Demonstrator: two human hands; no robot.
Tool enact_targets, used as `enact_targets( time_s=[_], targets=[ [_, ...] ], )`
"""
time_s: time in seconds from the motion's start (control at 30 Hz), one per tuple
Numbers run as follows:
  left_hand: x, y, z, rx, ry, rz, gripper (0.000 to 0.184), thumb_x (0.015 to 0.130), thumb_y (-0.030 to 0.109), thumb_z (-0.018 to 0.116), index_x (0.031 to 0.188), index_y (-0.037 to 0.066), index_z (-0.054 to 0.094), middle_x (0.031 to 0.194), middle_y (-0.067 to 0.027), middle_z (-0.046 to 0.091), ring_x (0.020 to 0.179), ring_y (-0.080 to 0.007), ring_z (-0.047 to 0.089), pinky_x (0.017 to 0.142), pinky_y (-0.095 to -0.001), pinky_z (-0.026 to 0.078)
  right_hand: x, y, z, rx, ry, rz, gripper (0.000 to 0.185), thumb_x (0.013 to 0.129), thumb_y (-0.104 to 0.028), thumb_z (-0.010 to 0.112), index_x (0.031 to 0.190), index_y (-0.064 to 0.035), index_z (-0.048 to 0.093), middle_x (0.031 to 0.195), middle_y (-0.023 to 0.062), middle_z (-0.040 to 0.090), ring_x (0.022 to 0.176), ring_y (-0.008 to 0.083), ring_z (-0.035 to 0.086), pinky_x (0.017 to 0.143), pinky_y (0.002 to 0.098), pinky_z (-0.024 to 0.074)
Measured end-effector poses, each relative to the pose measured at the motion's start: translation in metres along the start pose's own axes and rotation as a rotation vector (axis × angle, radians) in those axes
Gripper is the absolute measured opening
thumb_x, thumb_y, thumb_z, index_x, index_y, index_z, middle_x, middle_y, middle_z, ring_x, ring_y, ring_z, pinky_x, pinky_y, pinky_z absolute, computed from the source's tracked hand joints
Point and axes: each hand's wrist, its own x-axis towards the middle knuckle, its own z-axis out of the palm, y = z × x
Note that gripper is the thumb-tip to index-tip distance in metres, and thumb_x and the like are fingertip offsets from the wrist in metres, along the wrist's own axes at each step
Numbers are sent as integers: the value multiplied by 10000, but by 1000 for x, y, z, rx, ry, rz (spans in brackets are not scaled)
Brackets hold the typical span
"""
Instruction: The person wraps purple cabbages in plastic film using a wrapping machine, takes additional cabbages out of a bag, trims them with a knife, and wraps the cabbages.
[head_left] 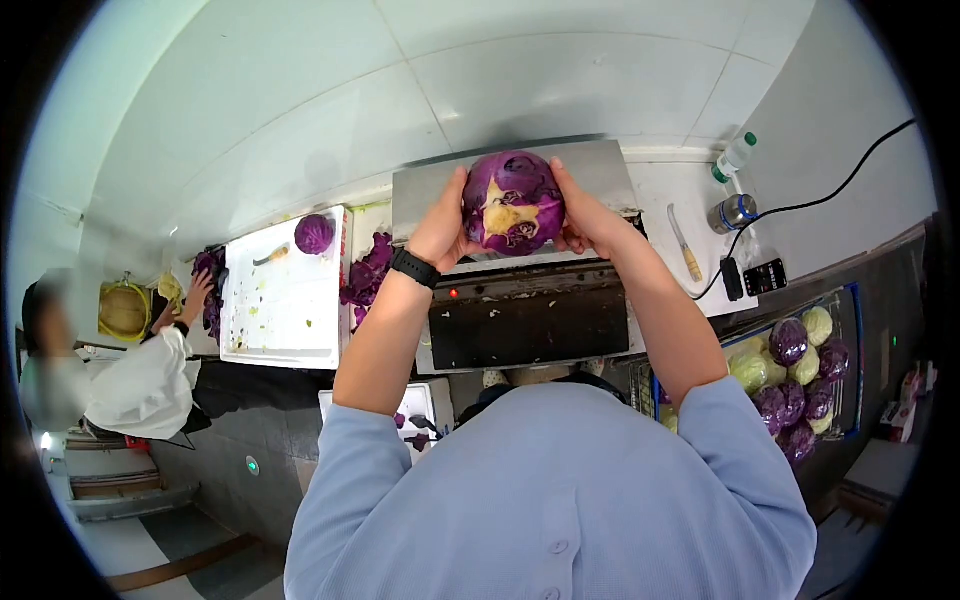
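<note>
Between my two hands is a large red cabbage [513, 200], its pale cut stem side facing me. My left hand [442, 225], with a black watch at the wrist, presses on its left side. From the right, my right hand [590, 212] grips the opposite side, fingers curled underneath. The cabbage is over a metal machine with a flat steel top [605, 172] and a dark front panel [530, 325]. Loose purple leaves [370, 270] lie left of the machine.
A white tray [270, 340] at left holds a small red cabbage [314, 234] and a knife. Another person's hand [198, 294] is beyond it. At right are a knife [684, 243], a bottle [735, 157], a phone [765, 277], a black cable and a crate of cabbages [790, 342].
</note>
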Motion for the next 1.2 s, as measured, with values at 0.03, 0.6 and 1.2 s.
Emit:
enact_targets(
  time_s=[0.03,0.6,1.2],
  targets=[
    [1,-1,-3,14,-27,-14,674,1045,626,278,1437,104,445,1312,-112,632,1133,-229,677,850,-436,616,1,0,-1,-12,-3,6,907,871,-896,121,637,-119,526,518,53,486,418,134,370,423,283,284],
    [-95,-102,-25,-541,-107,183,641,1046,535,420,1505,88,387,1456,-133,530,1320,-274,535,1121,-462,423,-7,59,62,148,-376,175,756,987,-738,230,763,-136,628,532,37,527,389,130,396,374,268,299],
    [-132,-202,-68,558,453,376,1052,669,216,871,1524,36,285,1410,-185,480,1280,-296,521,1107,-406,416,-38,204,185,306,-90,-61,716,812,-293,845,1374,-15,498,1058,109,700,881,166,676,705,335,549]
  ],
)
